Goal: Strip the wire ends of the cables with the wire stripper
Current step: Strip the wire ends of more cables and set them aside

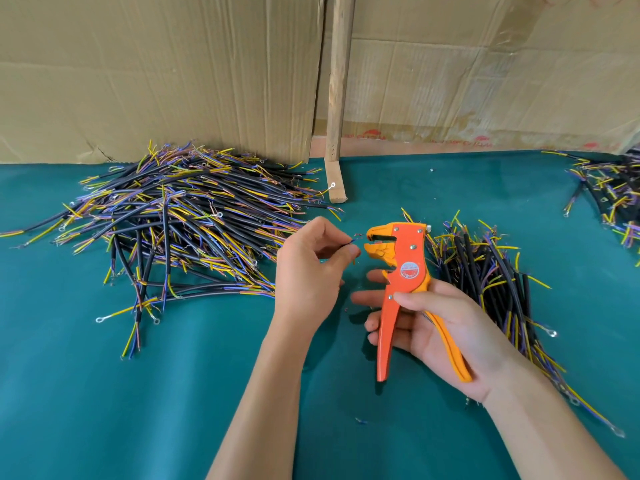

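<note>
The wire stripper (pixel 401 271), orange with a yellow-orange second handle, stands nearly upright in the person's right hand (pixel 440 327), its head pointing left and its jaws standing apart. The thumb lies across the tool just below the round red label, and the fingers curl loosely behind the two spread handles, so the hand holds the stripper without squeezing it. The left hand (pixel 311 268) pinches a thin blue wire end (pixel 353 241) between thumb and forefinger, the other fingers curled; the wire's tip sits just beside the open jaws, and whether it touches them cannot be told. Both hands are over a teal table cover (pixel 104 393). A large pile of black cables (pixel 180 216) with yellow, blue and brown cores lies to the left, near the left hand. A smaller pile of cables (pixel 485 271) lies behind and beside the right hand, and a third heap (pixel 609 192) shows at the far right edge. Creased cardboard sheets (pixel 156 71) stand behind the table, with a wooden post (pixel 337 98) between them.
</note>
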{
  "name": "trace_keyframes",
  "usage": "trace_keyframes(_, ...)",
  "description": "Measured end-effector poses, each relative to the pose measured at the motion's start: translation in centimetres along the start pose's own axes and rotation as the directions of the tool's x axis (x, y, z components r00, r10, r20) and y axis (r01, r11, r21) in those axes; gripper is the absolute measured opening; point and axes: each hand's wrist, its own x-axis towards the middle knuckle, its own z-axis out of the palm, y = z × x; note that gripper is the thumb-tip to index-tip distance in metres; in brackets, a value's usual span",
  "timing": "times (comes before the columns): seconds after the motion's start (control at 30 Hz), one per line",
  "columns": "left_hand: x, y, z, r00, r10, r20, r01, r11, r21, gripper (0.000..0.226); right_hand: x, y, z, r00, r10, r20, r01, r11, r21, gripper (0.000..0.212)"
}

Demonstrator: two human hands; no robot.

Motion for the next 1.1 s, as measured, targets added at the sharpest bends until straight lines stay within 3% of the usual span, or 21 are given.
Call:
trace_keyframes(0.4,0.04,-0.06,-0.35,0.998,0.054,0.039,-0.056,0.997,0.056,0.019,-0.48,0.03,-0.21,1.000,-0.008,0.017,0.009,0.995,-0.099,0.049)
trace_keyframes(0.5,0.11,-0.11,-0.38,0.997,0.061,0.048,-0.064,0.997,0.051,0.019,-0.43,0.01,0.02,1.000,0.005,0.019,-0.004,0.996,-0.084,0.041)
trace_keyframes(0.63,0.11,-0.15,-0.44,0.996,0.069,0.053,-0.072,0.996,0.048,0.018,-0.28,0.02,0.34,1.000,0.017,0.003,-0.017,0.997,-0.076,0.051)
trace_keyframes(1.1,-0.05,-0.01,-0.40,0.994,0.059,0.089,-0.063,0.997,0.047,0.021,-0.18,0.13,0.28,0.999,-0.004,-0.037,0.002,0.998,-0.062,0.039)
